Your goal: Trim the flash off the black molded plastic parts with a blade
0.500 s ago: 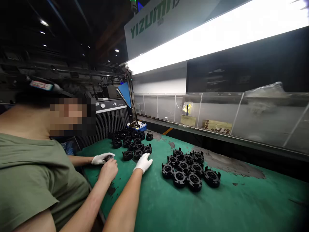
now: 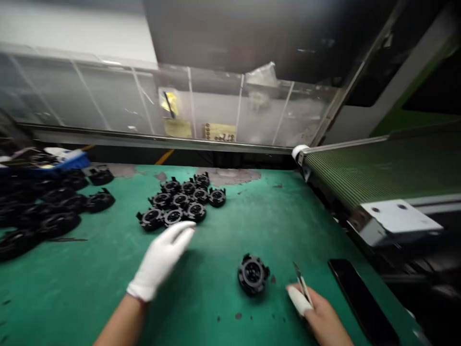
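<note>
My left hand (image 2: 162, 259), in a white glove, reaches over the green table (image 2: 201, 298) with nothing visible in it, its fingertips just in front of a cluster of round black parts (image 2: 180, 201). At the lower right my right hand (image 2: 306, 300) grips a small knife (image 2: 303, 287), blade pointing up and away; a white cover is on one of its fingers. Between the hands lies a single round black part (image 2: 252, 274) with raised tabs, touched by neither hand.
More black parts (image 2: 59, 223) lie at the left, with a blue tray (image 2: 68, 162) behind them. A black phone (image 2: 362, 300) rests at the right edge. Beyond it are a green ribbed conveyor (image 2: 382, 163) and its white bracket (image 2: 399, 223).
The view has swung right. The co-worker has left the picture; my right hand with the knife, the single part, the phone and the conveyor now show. My left hand has moved away from the left-hand parts.
</note>
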`<move>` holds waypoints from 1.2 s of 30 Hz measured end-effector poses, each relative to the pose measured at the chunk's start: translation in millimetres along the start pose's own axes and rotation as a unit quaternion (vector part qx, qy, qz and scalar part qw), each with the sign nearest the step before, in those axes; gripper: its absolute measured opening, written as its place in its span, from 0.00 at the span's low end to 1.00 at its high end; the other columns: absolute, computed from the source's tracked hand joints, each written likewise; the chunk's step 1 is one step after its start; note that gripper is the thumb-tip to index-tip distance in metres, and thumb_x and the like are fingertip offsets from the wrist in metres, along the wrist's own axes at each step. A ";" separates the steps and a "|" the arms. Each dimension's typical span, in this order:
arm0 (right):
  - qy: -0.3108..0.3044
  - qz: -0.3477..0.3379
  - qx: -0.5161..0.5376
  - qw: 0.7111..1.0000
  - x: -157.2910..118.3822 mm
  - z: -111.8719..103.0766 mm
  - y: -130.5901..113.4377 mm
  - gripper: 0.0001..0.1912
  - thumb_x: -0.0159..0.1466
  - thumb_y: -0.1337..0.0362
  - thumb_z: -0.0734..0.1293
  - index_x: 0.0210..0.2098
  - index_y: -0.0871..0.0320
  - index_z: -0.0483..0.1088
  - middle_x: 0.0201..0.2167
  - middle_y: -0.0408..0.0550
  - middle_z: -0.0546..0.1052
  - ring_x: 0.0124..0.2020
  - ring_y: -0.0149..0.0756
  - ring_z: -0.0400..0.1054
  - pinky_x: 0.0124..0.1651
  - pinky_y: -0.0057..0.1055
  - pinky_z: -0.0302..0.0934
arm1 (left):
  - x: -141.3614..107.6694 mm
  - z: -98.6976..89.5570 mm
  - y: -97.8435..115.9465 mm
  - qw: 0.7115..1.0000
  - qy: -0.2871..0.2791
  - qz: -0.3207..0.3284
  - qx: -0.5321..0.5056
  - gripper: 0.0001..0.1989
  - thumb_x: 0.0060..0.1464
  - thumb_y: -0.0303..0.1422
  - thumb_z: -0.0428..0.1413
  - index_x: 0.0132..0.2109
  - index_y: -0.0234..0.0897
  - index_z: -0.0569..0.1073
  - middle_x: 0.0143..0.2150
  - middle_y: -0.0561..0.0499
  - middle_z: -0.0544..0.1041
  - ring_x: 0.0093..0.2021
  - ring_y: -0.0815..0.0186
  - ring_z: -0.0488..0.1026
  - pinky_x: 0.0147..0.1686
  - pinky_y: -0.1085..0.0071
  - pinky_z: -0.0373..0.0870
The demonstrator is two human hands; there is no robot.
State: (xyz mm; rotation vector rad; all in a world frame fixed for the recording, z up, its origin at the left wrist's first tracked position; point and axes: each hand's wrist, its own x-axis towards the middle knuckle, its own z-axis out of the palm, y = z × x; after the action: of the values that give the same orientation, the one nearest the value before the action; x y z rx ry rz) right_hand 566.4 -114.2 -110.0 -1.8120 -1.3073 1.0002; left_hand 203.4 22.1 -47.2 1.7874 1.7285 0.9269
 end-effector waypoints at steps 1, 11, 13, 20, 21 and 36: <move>-0.006 -0.001 0.004 1.000 5.5 2.1 3.2 0.22 0.65 0.48 0.66 0.49 0.58 0.76 0.47 0.53 0.80 0.51 0.52 0.74 0.56 0.47 0.68 | -19.2 26.3 14.3 0.998 -0.063 0.026 -0.011 0.22 0.58 0.47 0.59 0.59 0.50 0.73 0.62 0.54 0.74 0.64 0.57 0.69 0.67 0.55 0.64; -0.113 -0.076 -0.001 0.991 -2.0 -10.3 -12.4 0.24 0.73 0.54 0.53 0.47 0.59 0.76 0.34 0.49 0.79 0.32 0.41 0.72 0.38 0.37 0.67 | -96.7 140.5 70.1 0.987 -0.148 0.059 -0.002 0.45 0.51 0.34 0.62 0.72 0.39 0.50 0.71 0.42 0.61 0.71 0.55 0.59 0.72 0.53 0.56; -0.149 -0.084 -0.008 0.985 -17.3 -27.4 -11.1 0.18 0.70 0.60 0.58 0.51 0.56 0.76 0.38 0.48 0.80 0.39 0.43 0.73 0.44 0.37 0.66 | -117.8 133.0 67.1 0.984 -0.168 0.053 0.004 0.46 0.50 0.34 0.63 0.71 0.45 0.51 0.71 0.46 0.62 0.71 0.56 0.60 0.72 0.54 0.57; -0.265 -0.189 -0.185 0.927 -59.6 -62.8 -9.2 0.22 0.71 0.65 0.59 0.63 0.49 0.68 0.51 0.48 0.79 0.48 0.42 0.73 0.52 0.38 0.66 | -180.0 126.0 60.7 0.987 -0.141 0.062 0.051 0.41 0.55 0.38 0.61 0.70 0.49 0.51 0.70 0.47 0.63 0.69 0.55 0.62 0.69 0.51 0.62; -0.260 -0.202 -0.213 0.920 -60.0 -63.6 -10.0 0.22 0.72 0.65 0.59 0.63 0.50 0.67 0.48 0.49 0.79 0.46 0.42 0.73 0.50 0.39 0.66 | -180.5 127.7 60.4 0.987 -0.136 0.069 0.054 0.40 0.56 0.38 0.61 0.70 0.48 0.51 0.69 0.47 0.64 0.69 0.54 0.63 0.69 0.51 0.63; -0.099 -0.206 -0.530 0.817 -13.4 -79.4 -12.2 0.24 0.66 0.68 0.61 0.60 0.52 0.72 0.40 0.52 0.82 0.35 0.46 0.76 0.31 0.35 0.66 | -177.3 130.5 61.2 0.986 -0.136 0.080 0.050 0.42 0.54 0.41 0.63 0.70 0.48 0.52 0.69 0.48 0.64 0.69 0.55 0.62 0.70 0.54 0.61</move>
State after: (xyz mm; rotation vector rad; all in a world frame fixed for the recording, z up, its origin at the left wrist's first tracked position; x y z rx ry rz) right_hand 627.9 -130.7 -59.3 -1.9859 -2.5875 0.1511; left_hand 346.7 -143.8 -111.4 2.0348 1.5015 0.6310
